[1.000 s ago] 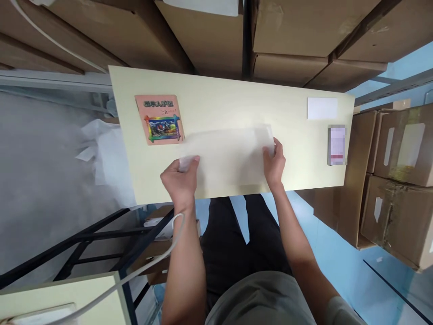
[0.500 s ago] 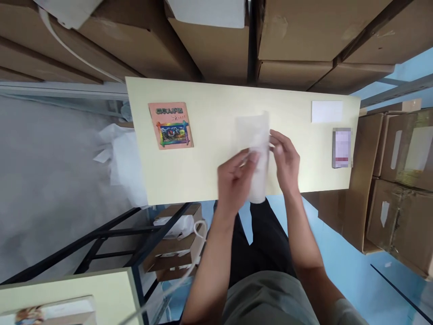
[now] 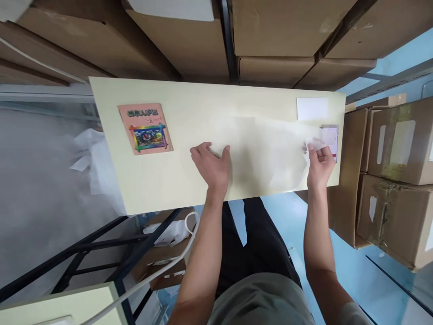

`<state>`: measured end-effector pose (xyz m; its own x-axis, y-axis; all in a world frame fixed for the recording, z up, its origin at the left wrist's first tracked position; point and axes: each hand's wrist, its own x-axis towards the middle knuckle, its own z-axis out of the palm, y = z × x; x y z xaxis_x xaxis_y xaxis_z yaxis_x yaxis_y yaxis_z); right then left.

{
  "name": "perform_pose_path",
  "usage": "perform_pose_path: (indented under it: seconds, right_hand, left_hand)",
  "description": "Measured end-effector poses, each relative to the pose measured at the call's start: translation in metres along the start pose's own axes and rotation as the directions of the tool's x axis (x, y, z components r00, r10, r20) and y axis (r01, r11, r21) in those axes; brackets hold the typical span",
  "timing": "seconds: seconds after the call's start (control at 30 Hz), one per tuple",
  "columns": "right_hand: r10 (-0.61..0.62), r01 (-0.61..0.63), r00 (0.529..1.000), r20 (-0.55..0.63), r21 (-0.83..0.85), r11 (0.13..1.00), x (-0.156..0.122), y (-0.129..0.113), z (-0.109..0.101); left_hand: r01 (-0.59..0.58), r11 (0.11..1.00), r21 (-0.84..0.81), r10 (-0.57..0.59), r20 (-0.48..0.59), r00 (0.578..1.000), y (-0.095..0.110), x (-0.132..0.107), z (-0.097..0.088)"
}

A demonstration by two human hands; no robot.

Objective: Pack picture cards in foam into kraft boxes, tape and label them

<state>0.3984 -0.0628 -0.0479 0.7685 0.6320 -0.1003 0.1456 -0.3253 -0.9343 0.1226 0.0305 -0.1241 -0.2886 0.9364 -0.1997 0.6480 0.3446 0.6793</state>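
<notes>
A thin, translucent white sheet [image 3: 279,151] lies spread over the right half of the cream tabletop [image 3: 189,99]; whether it is paper, film or a bag I cannot tell. My right hand [image 3: 320,167] pinches the crumpled right end of it, lifted a little above the table. My left hand [image 3: 213,167] rests at the sheet's left edge with thumb and fingers apart, holding nothing. Left of that hand lies a pink booklet [image 3: 147,128] with a colourful picture on its cover. A phone-like object [image 3: 332,141], blurred out, is partly covered by my right hand and the sheet.
A blank white card [image 3: 312,109] lies at the table's back right. Cardboard boxes [image 3: 275,31] line the back, and more boxes [image 3: 394,205] are stacked on the right. At lower left are a dark metal frame [image 3: 91,243] and a white cable [image 3: 145,289].
The sheet, folded narrow between both hands before, is now opened out to the right. My right hand has moved right with its end; my left hand has moved left and let go.
</notes>
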Motion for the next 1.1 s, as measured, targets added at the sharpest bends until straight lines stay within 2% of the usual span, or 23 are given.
perform_pose_path:
  seconds: [0.1,0.2,0.3,0.4,0.5,0.57,0.63,0.67,0.73,0.77,0.83,0.9,1.0,1.1]
  right_hand:
    - [-0.027,0.027,0.999,-0.023,-0.015,1.0,0.01,0.006,-0.008]
    - [-0.057,0.057,0.998,-0.01,0.004,0.998,0.02,0.016,-0.008]
    - [-0.057,0.057,0.998,0.041,0.008,0.998,0.032,0.031,0.003]
    - [-0.009,0.01,0.996,0.09,-0.008,1.0,0.047,0.049,0.022]
    - [0.019,-0.012,0.99,0.139,-0.056,0.998,0.057,0.061,0.037]
    - [0.007,0.007,0.992,0.123,-0.116,0.993,0.056,0.059,0.039]
    - [-0.072,0.079,0.997,0.041,-0.223,0.972,0.046,0.048,0.036]
    - [-0.152,0.144,0.988,-0.004,-0.296,0.944,0.038,0.039,0.034]
    - [-0.364,0.313,0.931,-0.028,-0.451,0.836,0.016,0.018,0.035]
    - [-0.457,0.399,0.889,0.012,-0.509,0.763,0.002,0.008,0.04]
    - [-0.546,0.531,0.824,0.155,-0.551,0.644,-0.027,-0.009,0.058]
    - [-0.536,0.616,0.781,0.32,-0.541,0.573,-0.058,-0.018,0.089]
    - [-0.437,0.688,0.723,0.536,-0.497,0.529,-0.099,-0.019,0.147]
    - [-0.32,0.742,0.619,0.717,-0.403,0.536,-0.132,-0.018,0.205]
  left_hand:
    - [0.011,1.0,-0.025,-0.011,0.016,1.0,-0.002,0.004,-0.002]
    - [0.052,0.996,-0.068,-0.056,-0.06,0.997,-0.005,0.012,-0.024]
    - [0.122,0.982,-0.142,-0.139,-0.116,0.984,-0.018,0.025,-0.056]
    - [0.121,0.976,-0.18,-0.147,-0.14,0.979,-0.034,0.039,-0.085]
    - [0.091,0.985,-0.148,-0.116,-0.167,0.979,-0.049,0.048,-0.101]
    - [0.083,0.988,-0.128,-0.107,-0.189,0.976,-0.056,0.051,-0.104]
    - [0.08,0.989,-0.126,-0.104,-0.198,0.975,-0.062,0.053,-0.104]
    - [0.076,0.989,-0.128,-0.1,-0.197,0.975,-0.063,0.053,-0.103]
    - [0.061,0.99,-0.129,-0.084,-0.184,0.979,-0.064,0.053,-0.101]
    - [0.055,0.991,-0.122,-0.076,-0.173,0.982,-0.063,0.053,-0.1]
    - [0.058,0.994,-0.095,-0.071,-0.144,0.987,-0.061,0.055,-0.099]
    - [0.081,0.994,-0.071,-0.088,-0.116,0.989,-0.059,0.057,-0.1]
    - [0.102,0.992,-0.071,-0.109,-0.091,0.99,-0.056,0.058,-0.103]
    - [0.119,0.991,-0.065,-0.123,-0.062,0.991,-0.057,0.056,-0.109]
